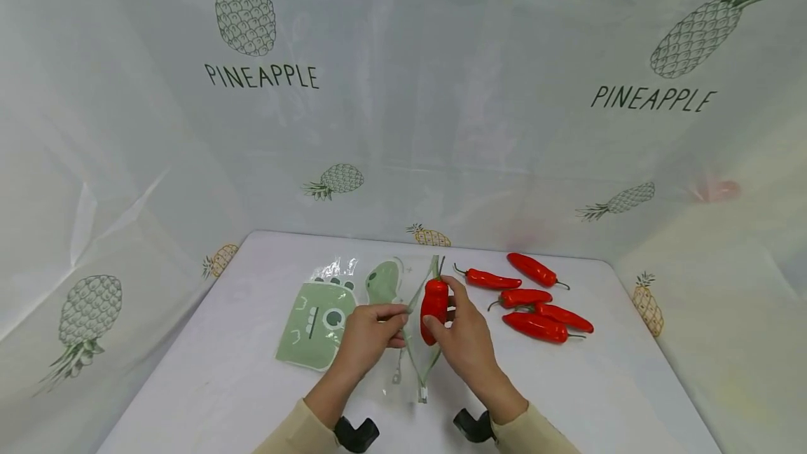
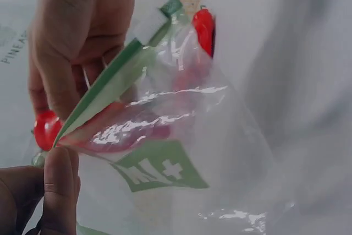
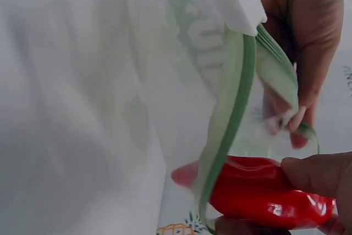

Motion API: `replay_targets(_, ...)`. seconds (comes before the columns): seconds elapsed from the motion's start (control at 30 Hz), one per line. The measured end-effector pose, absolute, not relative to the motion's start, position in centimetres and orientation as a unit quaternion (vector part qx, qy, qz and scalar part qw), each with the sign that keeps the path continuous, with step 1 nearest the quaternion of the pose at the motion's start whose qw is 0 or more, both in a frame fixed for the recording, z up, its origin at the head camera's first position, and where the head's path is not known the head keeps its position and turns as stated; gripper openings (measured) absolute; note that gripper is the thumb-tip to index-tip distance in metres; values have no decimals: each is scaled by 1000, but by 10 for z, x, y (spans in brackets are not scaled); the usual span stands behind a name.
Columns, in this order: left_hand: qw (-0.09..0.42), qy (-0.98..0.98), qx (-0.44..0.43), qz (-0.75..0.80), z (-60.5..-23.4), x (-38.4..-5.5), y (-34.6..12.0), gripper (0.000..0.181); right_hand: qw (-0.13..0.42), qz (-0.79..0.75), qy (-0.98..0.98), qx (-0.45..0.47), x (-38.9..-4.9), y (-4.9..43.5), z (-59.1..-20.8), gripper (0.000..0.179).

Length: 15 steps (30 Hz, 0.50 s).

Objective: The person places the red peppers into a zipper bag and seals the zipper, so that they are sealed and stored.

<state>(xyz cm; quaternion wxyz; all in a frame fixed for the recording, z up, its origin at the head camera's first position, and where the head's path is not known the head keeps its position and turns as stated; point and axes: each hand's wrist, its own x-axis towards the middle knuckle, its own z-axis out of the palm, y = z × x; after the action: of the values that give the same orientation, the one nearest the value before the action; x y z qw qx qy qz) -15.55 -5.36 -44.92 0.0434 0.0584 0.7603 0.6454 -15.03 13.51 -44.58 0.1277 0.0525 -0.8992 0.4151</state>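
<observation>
Left hand: grip pinching the green edge of a clear plastic zip bag with a white plastic slider;
Right hand: grip grasping 1 long glossy red pepper;
Held pepper: at the bag's open mouth, between the 2 hands; stem towards the far side; part of it seen through the film;
Other peppers: 5, red, on the white bench, right of the right hand;
Flat green printed pouch: left of the left hand.
</observation>
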Motion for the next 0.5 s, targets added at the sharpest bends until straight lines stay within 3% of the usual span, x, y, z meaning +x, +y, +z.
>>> replay_targets(0.5,21,711,43,702,-438,-150,-54,31,65,425,-900,76,-146,123,-446,77)
